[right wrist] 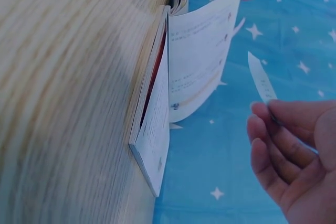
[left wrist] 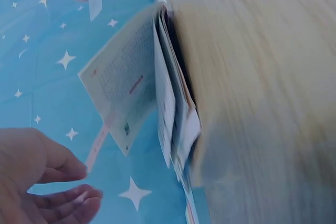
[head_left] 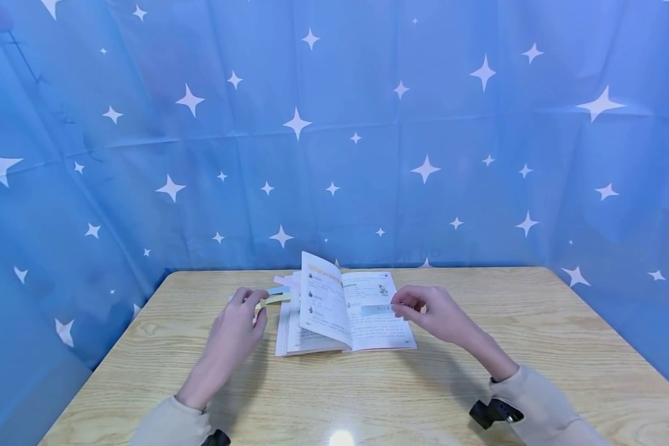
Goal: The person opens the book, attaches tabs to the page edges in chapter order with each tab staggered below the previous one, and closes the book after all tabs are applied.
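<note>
An open book (head_left: 376,334) lies on the table with one page (head_left: 323,303) standing partly raised near its middle. My right hand (head_left: 437,316) pinches a pale blue paper strip (head_left: 373,310) by its end, over the right-hand page. In the right wrist view the strip (right wrist: 261,77) shows printed characters and stands out from the fingertips. My left hand (head_left: 234,331) is at the book's left side, beside the yellow strip (head_left: 277,298) that sticks out there. A pink strip (left wrist: 97,148) juts from the raised page toward the left hand (left wrist: 47,177), whose fingers are parted.
Blue and pink strips (head_left: 286,281) also poke out past the book's left edge. The wooden table (head_left: 334,390) ends at a blue curtain (head_left: 357,155) with white stars. Dark wrist devices (head_left: 493,412) sit at the pale sleeves (head_left: 541,402).
</note>
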`<state>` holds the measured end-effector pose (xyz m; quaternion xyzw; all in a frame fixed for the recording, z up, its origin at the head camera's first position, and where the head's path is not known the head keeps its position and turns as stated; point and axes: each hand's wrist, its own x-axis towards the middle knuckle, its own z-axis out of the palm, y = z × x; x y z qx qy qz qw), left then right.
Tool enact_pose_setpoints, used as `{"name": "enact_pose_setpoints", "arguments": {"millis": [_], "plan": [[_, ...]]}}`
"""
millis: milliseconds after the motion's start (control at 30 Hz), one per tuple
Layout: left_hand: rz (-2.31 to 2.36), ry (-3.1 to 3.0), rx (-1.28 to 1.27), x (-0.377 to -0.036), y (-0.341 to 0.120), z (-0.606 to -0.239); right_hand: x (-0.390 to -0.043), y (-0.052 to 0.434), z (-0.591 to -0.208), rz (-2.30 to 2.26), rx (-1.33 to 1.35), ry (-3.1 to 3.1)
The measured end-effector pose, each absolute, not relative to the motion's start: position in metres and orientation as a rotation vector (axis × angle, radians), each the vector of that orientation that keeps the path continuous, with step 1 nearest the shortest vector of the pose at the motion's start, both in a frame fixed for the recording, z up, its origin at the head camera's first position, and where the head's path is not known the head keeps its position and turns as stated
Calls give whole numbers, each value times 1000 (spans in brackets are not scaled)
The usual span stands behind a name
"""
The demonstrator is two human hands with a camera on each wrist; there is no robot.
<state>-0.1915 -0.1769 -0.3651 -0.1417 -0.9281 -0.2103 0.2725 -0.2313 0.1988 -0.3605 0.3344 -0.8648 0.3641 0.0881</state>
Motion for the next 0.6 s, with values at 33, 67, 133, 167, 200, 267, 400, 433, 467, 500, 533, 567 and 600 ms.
{"name": "enact_pose_setpoints", "arguments": {"millis": [33,67,133,167,200,267,400,433,467,500,533,567,600], "plan": [[-579,-2483,-395,-192,-174,-364,-231,199,-360,1087,987,-2579],[-594,-2472,-407,-192,-172,-363,-231,199,-360,1089,977,-2587],[-625,-2451,-436,-193,-167,-361,-231,199,-360,1096,961,-2602],[-638,-2442,-450,-193,-165,-361,-231,199,-359,1098,955,-2608],[-647,-2431,-471,-193,-163,-360,-231,200,-359,1100,951,-2616],[-650,-2411,-512,-194,-158,-360,-231,200,-359,1103,947,-2628],[-619,-2362,-600,-196,-148,-361,-232,202,-360,1116,947,-2643],[-614,-2352,-617,-196,-145,-361,-233,203,-360,1118,947,-2645],[-608,-2341,-634,-197,-143,-362,-233,204,-360,1117,945,-2649],[-607,-2333,-652,-197,-140,-362,-234,204,-361,1116,943,-2653],[-607,-2326,-668,-198,-137,-363,-235,205,-361,1118,941,-2656],[-610,-2323,-681,-198,-134,-363,-235,206,-362,1119,938,-2661],[-612,-2322,-692,-198,-131,-362,-236,206,-362,1121,936,-2667]]}}
